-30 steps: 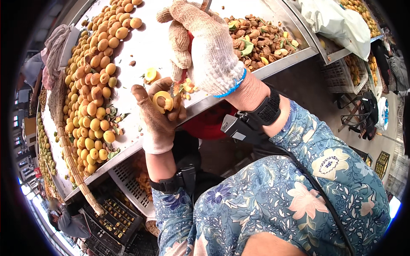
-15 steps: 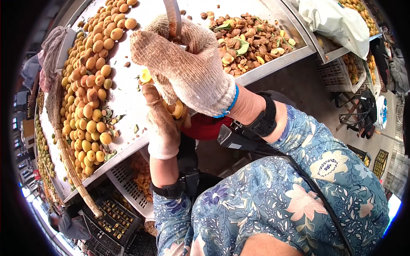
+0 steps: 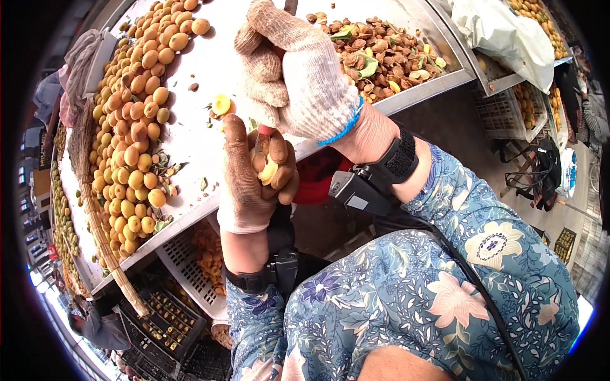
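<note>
My left hand (image 3: pixel 257 174), in a stained knit glove, curls around an opened apricot (image 3: pixel 267 173) whose yellow flesh shows between the fingers. Just above it, my right hand (image 3: pixel 286 76), in a knit glove with a blue cuff, is closed on a knife. A short part of its metal blade (image 3: pixel 291 6) sticks out at the top of the fist, and a red end (image 3: pixel 265 129) shows beneath it, close to the left fingers. The rest of the knife is hidden. A yellow apricot piece (image 3: pixel 221 103) lies on the white tabletop (image 3: pixel 197 136) beyond my left thumb.
Whole apricots (image 3: pixel 130 159) are heaped at the left of the table, and brown pits with scraps (image 3: pixel 387 57) at the right. A bundled-straw broom (image 3: pixel 105 241) leans along the left. Below the edge are a white crate (image 3: pixel 184 260) of orange pieces and black trays (image 3: pixel 168 320). A red container (image 3: pixel 314 181) sits under my right wrist.
My right hand has turned and shifted a little to the right, so less blade shows and the red end has come into view. The left hand has opened slightly around the apricot.
</note>
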{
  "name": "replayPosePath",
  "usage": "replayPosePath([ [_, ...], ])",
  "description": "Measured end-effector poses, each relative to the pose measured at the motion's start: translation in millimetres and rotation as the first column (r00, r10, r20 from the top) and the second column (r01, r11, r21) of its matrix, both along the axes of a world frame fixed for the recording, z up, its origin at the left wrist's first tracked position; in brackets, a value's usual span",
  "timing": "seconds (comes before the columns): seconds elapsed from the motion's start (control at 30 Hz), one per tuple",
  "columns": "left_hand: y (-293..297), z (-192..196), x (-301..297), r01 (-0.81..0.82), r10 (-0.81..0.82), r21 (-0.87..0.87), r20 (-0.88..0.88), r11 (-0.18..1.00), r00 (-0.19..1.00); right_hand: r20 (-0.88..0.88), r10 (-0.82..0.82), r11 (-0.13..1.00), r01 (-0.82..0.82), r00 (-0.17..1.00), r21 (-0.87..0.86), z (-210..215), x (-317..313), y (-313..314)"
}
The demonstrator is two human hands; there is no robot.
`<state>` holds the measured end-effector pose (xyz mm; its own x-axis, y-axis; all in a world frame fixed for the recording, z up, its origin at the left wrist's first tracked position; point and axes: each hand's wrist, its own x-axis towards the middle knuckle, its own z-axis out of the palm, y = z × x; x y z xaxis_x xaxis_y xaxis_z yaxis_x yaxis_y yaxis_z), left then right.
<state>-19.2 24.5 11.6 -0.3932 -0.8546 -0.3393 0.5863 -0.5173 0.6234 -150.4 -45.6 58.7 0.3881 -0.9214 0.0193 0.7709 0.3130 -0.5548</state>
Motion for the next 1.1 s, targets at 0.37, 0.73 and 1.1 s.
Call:
replayPosePath([
  [0.37, -4, -20, 9, 0.15, -0.21, -0.171, -0.418, 0.974, 0.884, 0.233, 0.095, 0.964, -0.147, 0.968, 0.22, -16, 14, -10],
  [0.73, -26, -8, 49, -0.287, 0.29, -0.037, 0.105, 0.957, 0.951, -0.847, -0.1, 0.902, -0.311, 0.522, -0.298, -13, 24, 7],
  [1.1, -21, -11, 40, -0.474, 0.542, -0.263, 0.401, 0.84, 0.739, -0.841, -0.02, 0.95, -0.252, 0.54, -0.184, -12, 20, 21],
])
